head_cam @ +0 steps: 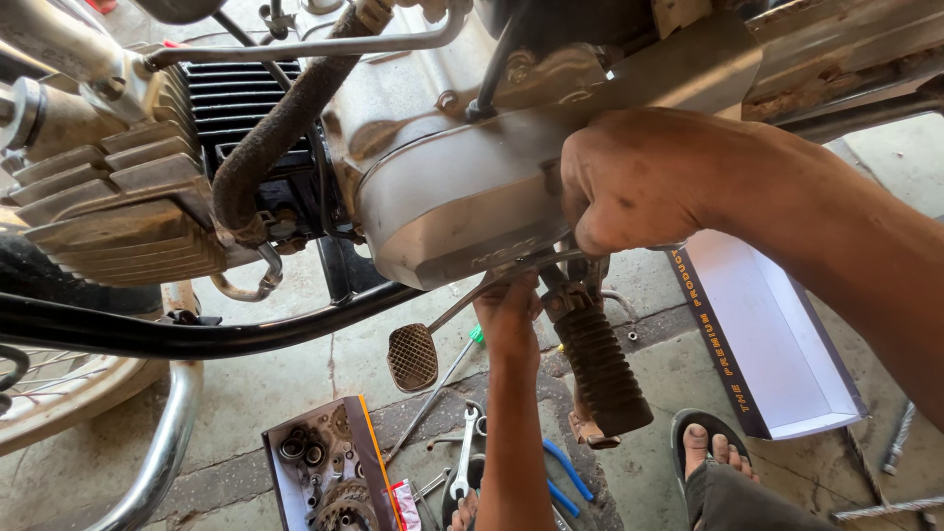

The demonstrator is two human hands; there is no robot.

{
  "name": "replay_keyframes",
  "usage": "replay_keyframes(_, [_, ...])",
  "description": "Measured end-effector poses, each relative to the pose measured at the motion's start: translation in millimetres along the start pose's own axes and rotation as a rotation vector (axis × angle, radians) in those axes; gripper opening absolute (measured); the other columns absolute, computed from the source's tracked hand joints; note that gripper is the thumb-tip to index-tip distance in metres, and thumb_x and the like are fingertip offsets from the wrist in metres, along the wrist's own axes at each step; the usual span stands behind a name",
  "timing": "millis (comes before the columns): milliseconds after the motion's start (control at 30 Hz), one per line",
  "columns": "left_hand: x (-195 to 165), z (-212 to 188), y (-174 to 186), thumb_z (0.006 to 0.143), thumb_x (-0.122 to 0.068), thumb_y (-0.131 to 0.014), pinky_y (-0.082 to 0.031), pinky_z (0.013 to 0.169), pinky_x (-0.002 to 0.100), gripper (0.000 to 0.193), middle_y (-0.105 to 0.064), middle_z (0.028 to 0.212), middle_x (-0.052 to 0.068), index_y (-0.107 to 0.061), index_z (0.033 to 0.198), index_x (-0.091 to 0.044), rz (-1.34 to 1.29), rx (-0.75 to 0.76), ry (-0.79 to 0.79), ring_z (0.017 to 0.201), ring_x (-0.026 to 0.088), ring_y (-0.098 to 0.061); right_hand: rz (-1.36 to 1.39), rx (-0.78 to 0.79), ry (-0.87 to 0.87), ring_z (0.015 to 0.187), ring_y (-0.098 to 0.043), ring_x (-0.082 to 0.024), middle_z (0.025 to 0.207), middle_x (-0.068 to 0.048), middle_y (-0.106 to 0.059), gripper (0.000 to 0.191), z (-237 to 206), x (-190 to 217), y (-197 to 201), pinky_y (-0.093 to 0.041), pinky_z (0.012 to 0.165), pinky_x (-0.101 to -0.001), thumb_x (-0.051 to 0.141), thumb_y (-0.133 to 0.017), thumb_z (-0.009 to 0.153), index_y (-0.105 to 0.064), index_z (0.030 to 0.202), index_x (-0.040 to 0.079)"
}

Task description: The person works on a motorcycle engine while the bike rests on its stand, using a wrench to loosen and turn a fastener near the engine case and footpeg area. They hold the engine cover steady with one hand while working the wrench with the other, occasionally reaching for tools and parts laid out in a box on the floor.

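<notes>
My right hand (629,182) is clenched in a fist against the lower edge of the motorcycle's silver engine cover (442,197). A slim metal tool (462,303) sticks out from under that fist, running down and left. My left hand (508,315) reaches up from below to the underside of the cover, right at that tool and beside the black rubber footpeg (600,369). Its fingertips are hidden under the engine.
A ribbed brake pedal (413,356) hangs left of my left hand. On the ground lie a cardboard box of small parts (324,467), a spanner (462,457), blue-handled pliers (565,472), a green-handled screwdriver (475,335) and a white box lid (777,344). My sandalled foot (713,442) is at lower right.
</notes>
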State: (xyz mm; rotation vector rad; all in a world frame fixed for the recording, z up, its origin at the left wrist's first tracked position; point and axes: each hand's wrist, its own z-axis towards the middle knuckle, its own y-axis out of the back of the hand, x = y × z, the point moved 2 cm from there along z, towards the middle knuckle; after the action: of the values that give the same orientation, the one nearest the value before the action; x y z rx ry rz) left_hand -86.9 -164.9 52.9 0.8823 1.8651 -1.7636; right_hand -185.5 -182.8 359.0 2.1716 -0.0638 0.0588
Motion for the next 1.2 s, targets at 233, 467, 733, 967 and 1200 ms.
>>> replay_keyframes(233, [-4,-3,-13,0.084,-0.001,-0.074,-0.027,0.043,0.021,0.011,-0.063,0.07,0.0,-0.075,0.094,-0.007,0.091,-0.172,-0.024,0.049,0.003,-0.041,0.015,-0.006,-0.002,0.073,-0.074,-0.027,0.083,-0.017,-0.078,0.028,0,-1,-1,-0.056,0.075,-0.0404,0.015,-0.072,0.08,-0.084,0.104,0.01])
replay_keyframes(467, [-1,-5,-21,0.085,-0.002,-0.073,-0.033,0.048,0.022,0.006,-0.066,0.071,0.001,-0.076,0.089,-0.005,0.118,-0.225,-0.167,0.056,0.004,-0.048,0.023,-0.009,-0.035,0.074,-0.075,-0.026,0.081,-0.017,-0.078,0.029,-1,1,-2,-0.056,0.074,-0.0398,0.016,-0.073,0.081,-0.081,0.108,0.011])
replay_keyframes(733, [-15,-7,-31,0.083,-0.007,-0.075,-0.027,0.043,0.02,0.014,-0.061,0.07,-0.004,-0.075,0.098,-0.006,0.081,-0.266,-0.042,0.052,0.003,-0.041,0.025,-0.05,-0.05,0.073,-0.074,-0.026,0.08,-0.015,-0.077,0.031,-1,1,-4,-0.056,0.072,-0.0391,0.015,-0.075,0.077,-0.082,0.107,0.01])
replay_keyframes(967, [-2,3,-20,0.091,-0.003,-0.07,-0.038,0.056,0.021,0.017,-0.061,0.079,-0.002,-0.072,0.107,-0.001,0.141,-0.179,-0.167,0.064,0.004,-0.049,-0.007,-0.01,-0.051,0.07,-0.074,-0.027,0.078,-0.015,-0.076,0.026,2,3,-6,-0.055,0.07,-0.0406,0.015,-0.075,0.079,-0.085,0.102,0.01])
replay_keyframes(1200, [1,4,-6,0.084,0.005,-0.067,-0.035,0.048,0.025,0.017,-0.062,0.076,0.001,-0.066,0.096,-0.006,-0.053,-0.069,0.039,0.053,0.007,-0.046,-0.009,-0.014,-0.062,0.071,-0.073,-0.027,0.076,-0.016,-0.077,0.026,3,-1,-5,-0.055,0.071,-0.0406,0.016,-0.074,0.079,-0.085,0.103,0.012])
